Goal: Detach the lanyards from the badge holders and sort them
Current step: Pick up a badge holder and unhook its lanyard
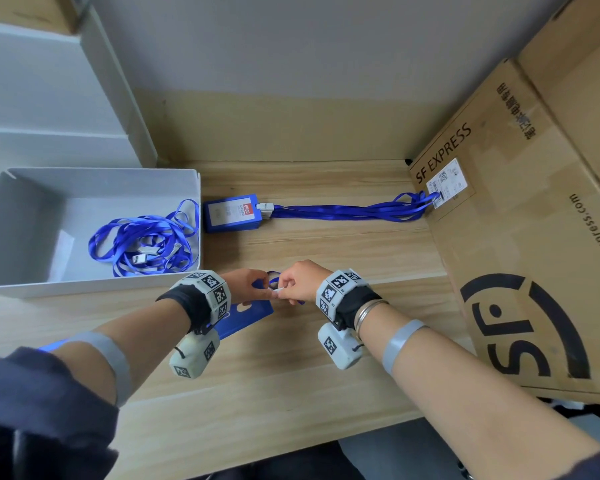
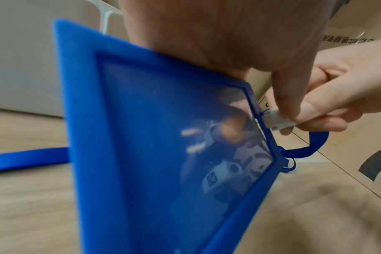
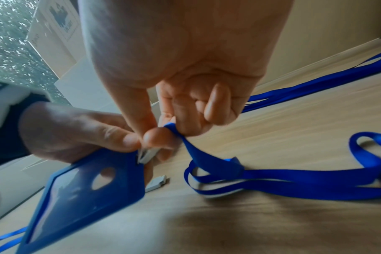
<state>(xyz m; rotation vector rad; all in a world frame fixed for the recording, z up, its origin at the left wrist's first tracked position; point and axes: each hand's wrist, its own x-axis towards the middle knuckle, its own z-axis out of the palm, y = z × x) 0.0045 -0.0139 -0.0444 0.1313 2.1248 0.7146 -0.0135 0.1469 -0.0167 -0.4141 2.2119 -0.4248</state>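
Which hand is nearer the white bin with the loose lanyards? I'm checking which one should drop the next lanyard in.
Left. The left hand sits just beyond the white bin's near right corner; the right hand is farther right.

My badge holder (image 2: 141, 137) is solid blue, its clip (image 2: 276, 120) pale grey. The lanyards (image 1: 142, 237) at left in the frame are blue too — lying in a white tray (image 1: 25, 216). The table (image 1: 291, 375) is light woodgrain — the box (image 1: 520, 258) brown with black lettering.
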